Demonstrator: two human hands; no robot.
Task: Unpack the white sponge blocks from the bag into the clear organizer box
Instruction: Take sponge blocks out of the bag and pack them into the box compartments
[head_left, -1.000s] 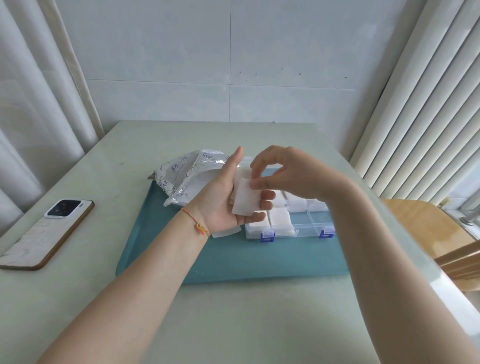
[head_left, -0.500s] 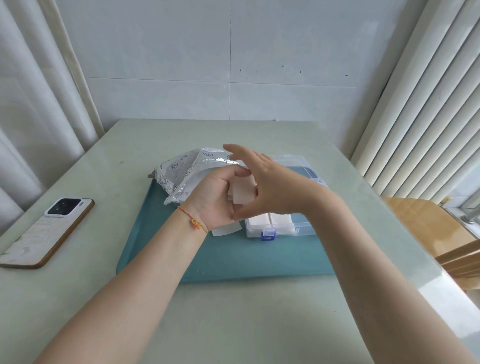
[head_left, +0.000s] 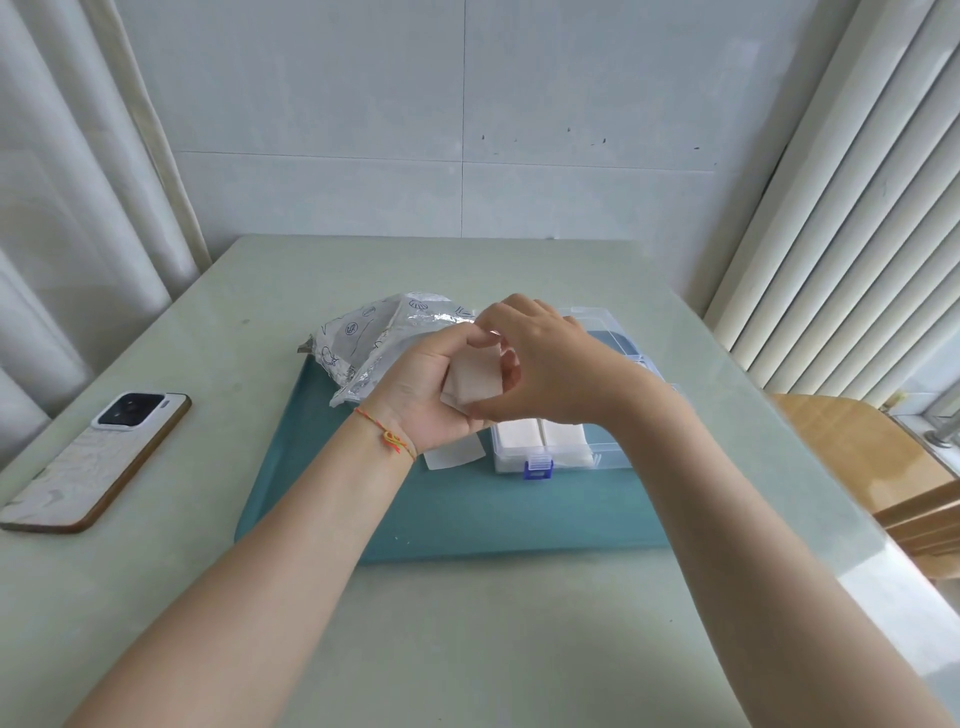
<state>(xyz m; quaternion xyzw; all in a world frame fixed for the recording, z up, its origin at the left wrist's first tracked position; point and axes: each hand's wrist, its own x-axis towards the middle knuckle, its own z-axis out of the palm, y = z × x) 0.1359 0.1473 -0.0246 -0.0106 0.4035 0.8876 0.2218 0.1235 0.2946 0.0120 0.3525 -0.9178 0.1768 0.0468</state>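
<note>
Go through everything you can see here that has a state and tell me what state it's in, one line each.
Left hand: grips a white sponge block.
Right hand: pinches the same block.
White sponge block: held above the tray, not yet placed.
Clear organizer box: open, near compartments filled with sponge blocks.
Blue latch: undone.
Foil bag: crumpled, lying on the tray.
Teal tray: flat on the table.
Phone: face down.

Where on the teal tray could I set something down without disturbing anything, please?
The tray's near strip, in front of the organizer box and loose plastic piece, is bare. Its far half is crowded: bag far left, box right, both hands holding a sponge block above.
</note>
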